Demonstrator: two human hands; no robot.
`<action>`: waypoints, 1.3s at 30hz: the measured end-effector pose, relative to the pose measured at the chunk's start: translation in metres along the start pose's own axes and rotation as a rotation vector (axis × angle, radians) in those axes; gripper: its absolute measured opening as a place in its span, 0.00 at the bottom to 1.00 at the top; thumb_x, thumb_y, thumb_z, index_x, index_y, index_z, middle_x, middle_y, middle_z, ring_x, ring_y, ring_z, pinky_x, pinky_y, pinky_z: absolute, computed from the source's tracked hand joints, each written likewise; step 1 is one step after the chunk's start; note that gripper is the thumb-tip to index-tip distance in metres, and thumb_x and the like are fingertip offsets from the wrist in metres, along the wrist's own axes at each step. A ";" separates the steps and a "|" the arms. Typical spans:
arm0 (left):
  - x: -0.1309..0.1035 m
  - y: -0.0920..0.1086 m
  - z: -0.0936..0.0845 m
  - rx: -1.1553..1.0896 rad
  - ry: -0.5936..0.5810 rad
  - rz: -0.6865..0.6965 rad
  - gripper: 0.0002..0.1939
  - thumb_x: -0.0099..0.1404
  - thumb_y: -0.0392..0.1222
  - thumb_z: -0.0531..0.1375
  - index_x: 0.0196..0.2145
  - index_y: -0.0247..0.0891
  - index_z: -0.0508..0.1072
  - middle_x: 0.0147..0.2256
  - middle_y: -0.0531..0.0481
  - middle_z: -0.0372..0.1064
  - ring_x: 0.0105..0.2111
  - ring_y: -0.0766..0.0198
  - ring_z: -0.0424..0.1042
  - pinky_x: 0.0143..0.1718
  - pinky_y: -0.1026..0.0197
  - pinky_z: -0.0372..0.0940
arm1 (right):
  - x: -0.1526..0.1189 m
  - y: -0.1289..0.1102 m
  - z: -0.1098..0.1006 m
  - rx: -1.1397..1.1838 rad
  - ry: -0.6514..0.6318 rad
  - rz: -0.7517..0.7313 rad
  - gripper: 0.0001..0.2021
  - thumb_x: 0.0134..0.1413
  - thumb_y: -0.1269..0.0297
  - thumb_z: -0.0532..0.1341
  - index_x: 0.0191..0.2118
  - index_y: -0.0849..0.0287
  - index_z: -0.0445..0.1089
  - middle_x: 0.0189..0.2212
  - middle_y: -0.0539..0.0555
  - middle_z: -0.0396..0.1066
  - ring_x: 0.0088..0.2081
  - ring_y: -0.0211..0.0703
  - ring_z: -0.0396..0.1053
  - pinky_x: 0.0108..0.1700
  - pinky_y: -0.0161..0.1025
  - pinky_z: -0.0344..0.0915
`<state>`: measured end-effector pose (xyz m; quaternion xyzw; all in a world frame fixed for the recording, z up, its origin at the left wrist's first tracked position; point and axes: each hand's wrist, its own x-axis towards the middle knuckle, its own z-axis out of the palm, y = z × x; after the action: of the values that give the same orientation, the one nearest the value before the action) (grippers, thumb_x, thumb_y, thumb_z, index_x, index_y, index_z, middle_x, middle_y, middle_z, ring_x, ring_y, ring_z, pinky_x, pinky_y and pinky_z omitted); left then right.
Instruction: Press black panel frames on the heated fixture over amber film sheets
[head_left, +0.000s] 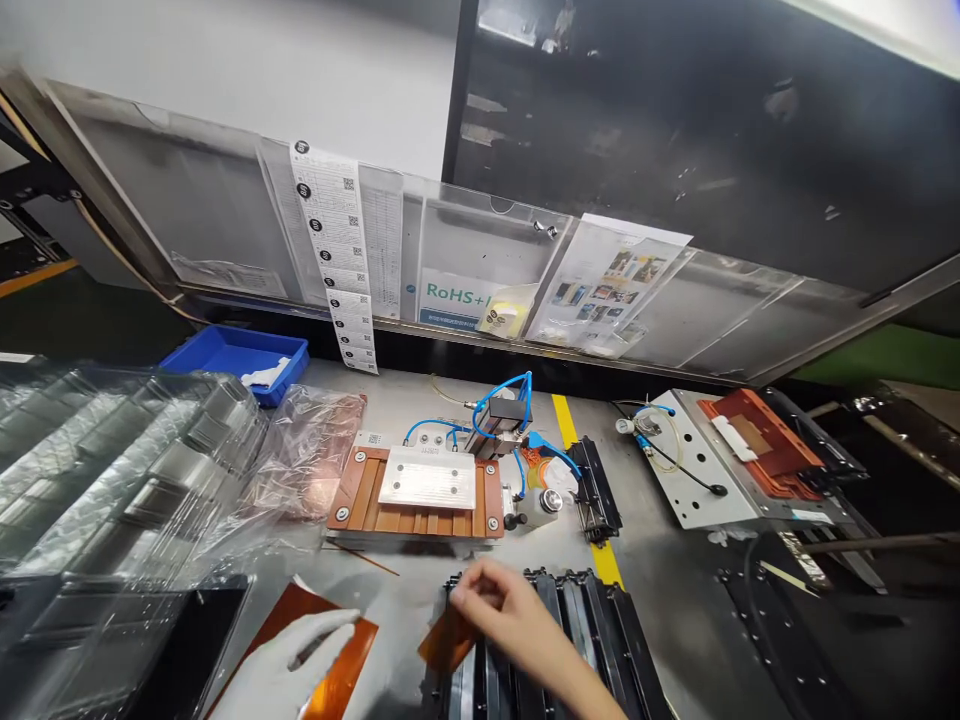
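Note:
My left hand [289, 665], in a white glove, is over a glossy amber film sheet [358, 655]; its fingers and thumb are bent against the sheet, which has a white edge behind it. The underside of the grip is hidden. My bare right hand [502, 610] pinches a small, see-through amber film piece [448, 640] between thumb and fingertips. That piece hangs tilted at the left end of a row of long black slotted parts [574, 610]. Beyond my hands stands a brown fixture [365, 500] with a silver plate [427, 478] screwed on top.
Clear plastic trays [112, 470] are stacked at left, beside a plastic-wrapped pack [300, 460] and a blue bin [217, 350]. Blue air hoses [529, 400] rise behind the fixture. A black part [598, 490] lies across yellow tape [607, 567]. A white perforated fixture [682, 470] stands right.

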<state>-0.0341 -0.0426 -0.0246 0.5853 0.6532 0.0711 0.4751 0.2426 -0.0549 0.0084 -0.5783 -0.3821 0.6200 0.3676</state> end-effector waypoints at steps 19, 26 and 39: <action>0.053 0.062 -0.019 -0.268 0.060 -0.055 0.24 0.47 0.68 0.59 0.26 0.44 0.77 0.21 0.51 0.73 0.25 0.56 0.70 0.30 0.57 0.66 | 0.029 0.020 -0.036 0.221 -0.013 0.160 0.26 0.47 0.36 0.67 0.28 0.55 0.62 0.22 0.44 0.67 0.26 0.36 0.65 0.35 0.34 0.62; 0.101 0.066 -0.018 -0.278 -0.064 -0.001 0.27 0.53 0.71 0.58 0.22 0.43 0.66 0.15 0.58 0.59 0.18 0.65 0.58 0.23 0.62 0.54 | 0.084 0.028 -0.049 0.164 0.139 0.172 0.31 0.35 0.32 0.70 0.23 0.57 0.61 0.19 0.42 0.62 0.20 0.29 0.55 0.23 0.30 0.52; 0.167 0.065 -0.025 -0.170 -0.035 0.029 0.21 0.58 0.63 0.56 0.21 0.45 0.58 0.13 0.60 0.59 0.20 0.64 0.58 0.30 0.59 0.51 | 0.147 0.016 -0.060 -0.057 0.157 0.260 0.21 0.48 0.48 0.66 0.22 0.55 0.59 0.14 0.40 0.59 0.15 0.28 0.50 0.16 0.30 0.44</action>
<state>0.0162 0.1278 -0.0587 0.5533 0.6279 0.1231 0.5333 0.2932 0.0733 -0.0722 -0.6798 -0.2913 0.6042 0.2965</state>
